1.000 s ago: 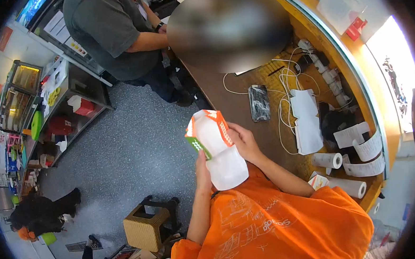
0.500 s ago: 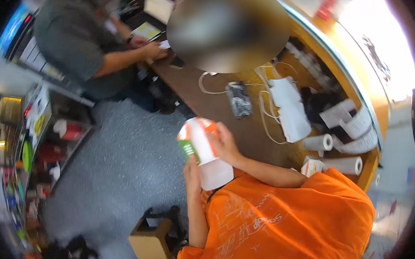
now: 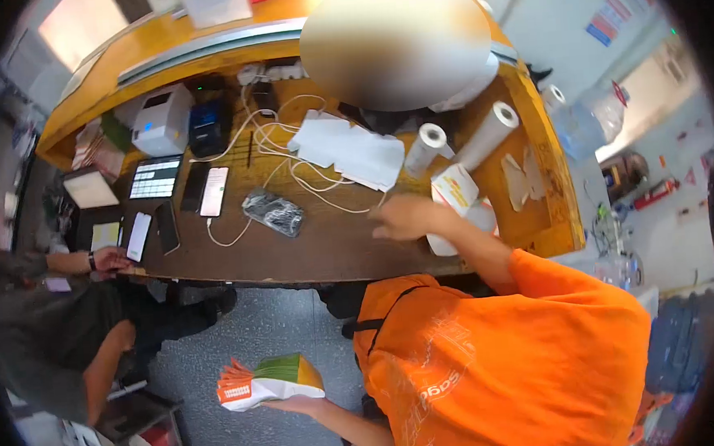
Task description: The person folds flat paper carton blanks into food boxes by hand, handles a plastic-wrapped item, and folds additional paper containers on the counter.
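Note:
My left hand [image 3: 303, 404] is low on the left, over the floor, closed around the underside of a printed paper package [image 3: 281, 380] in white, green and orange. Layered orange edges stick out at the package's far end. Over the front part of the brown desk [image 3: 334, 249] is my right hand [image 3: 410, 216], its fingers loosely bent and a little apart, with nothing visible in them. A white box with orange and yellow print [image 3: 454, 188] stands right behind that hand, and another white container is partly hidden by my forearm.
Paper rolls [image 3: 426, 147], crumpled white sheets [image 3: 348, 150], loose cables, a plastic-wrapped dark item [image 3: 273, 212], several phones, a tablet [image 3: 155, 178] and a label printer [image 3: 161, 120] lie across the desk. A co-worker [image 3: 45, 340] is at the left. Shelving stands at lower left.
The view has turned toward the desk. Both hands held the package before; my right hand has let go and moved over the desk, while my left keeps the package, now turned on its side.

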{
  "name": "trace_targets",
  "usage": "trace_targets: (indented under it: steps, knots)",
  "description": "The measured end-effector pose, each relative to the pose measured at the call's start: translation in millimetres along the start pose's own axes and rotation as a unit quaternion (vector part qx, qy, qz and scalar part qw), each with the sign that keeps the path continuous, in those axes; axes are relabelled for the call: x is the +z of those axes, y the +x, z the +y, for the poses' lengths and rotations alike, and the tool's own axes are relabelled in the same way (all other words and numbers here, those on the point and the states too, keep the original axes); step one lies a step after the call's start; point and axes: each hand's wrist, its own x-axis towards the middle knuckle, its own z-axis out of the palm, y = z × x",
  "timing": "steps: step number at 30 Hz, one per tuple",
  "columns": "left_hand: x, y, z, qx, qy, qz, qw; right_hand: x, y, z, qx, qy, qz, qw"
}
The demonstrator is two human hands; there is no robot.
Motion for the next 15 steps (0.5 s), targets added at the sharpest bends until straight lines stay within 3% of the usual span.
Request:
trace_targets:
  steps: [1, 2, 3, 4, 6, 8, 10, 12, 15]
  knots:
    - [-9, 9, -11, -0.021, -0.02, -0.023, 0.999, 7, -3, 34, 0.002, -0.007, 0.025, 1.0]
    - [12, 3, -1, -0.043, -0.038, -0.045, 0.997, -23, -28, 26, 0.066, 0.022, 0.027, 0.997]
    - [33, -11, 3, -0.062, 0.001, -0.046, 0.997, -30, -49, 32, 0.084, 0.042, 0.114, 0.989]
    - [97, -50, 22, 0.002, 0.059, -0.067, 0.996, -39, -65, 36, 0.098, 0.054, 0.118, 0.987]
    - [31, 10, -25, -0.134, -0.01, -0.163, 0.977, -52, -89, 47, 0.277, 0.061, 0.119, 0.952]
    - [92, -18, -19, -0.088, 0.126, -0.144, 0.978, -34, -95, 61, 0.308, 0.063, 0.147, 0.938]
    - [124, -22, -25, -0.158, 0.179, -0.178, 0.955, 2, -95, 76, 0.339, 0.064, 0.175, 0.922]
    - [164, -29, -37, -0.175, 0.232, -0.21, 0.934, 48, -90, 90, 0.34, -0.152, 0.273, 0.887]
    - [196, -14, -69, -0.21, 0.244, -0.294, 0.9, 65, -86, 125, 0.393, -0.044, 0.286, 0.873]
